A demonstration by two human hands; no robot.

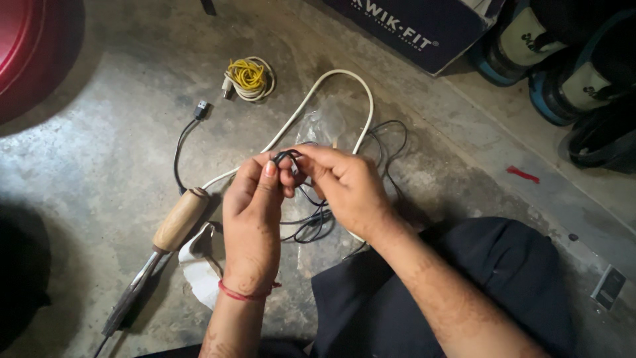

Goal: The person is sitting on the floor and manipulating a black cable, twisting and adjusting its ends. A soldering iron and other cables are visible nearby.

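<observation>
Black thin wire (301, 199) is the thing in work here: both hands meet over the concrete floor (99, 139) and pinch a small loop of it between them. Left hand (255, 212) is curled closed, thumb and forefinger nipping the wire at the top; a red thread sits on that wrist. Right hand (348, 185) is also closed, fingertips pressed on the same loop from the other side, touching the left hand's fingers. The rest of the wire hangs down from the hands in loose strands and trails onto the floor behind the right hand. Step in hand looks like winding or untangling the wire into a coil, early on since most of it is loose; the next bit likely needs one hand to keep the loop pinched while the other draws slack, a judgement only. Containers: a clear plastic bag (324, 122) lies flat just beyond the hands, contents can't tell, looks empty. Dark cardboard box (417, 26) at top, inside not visible. Red tub (26, 40) top left, inside not visible. Nearby: soldering iron with wooden handle (180, 219) left of the left hand, its white cable (331, 79) looping past the bag, a small yellow and white coil (248, 76) farther off, a white cloth (199, 265) under the left wrist.
</observation>
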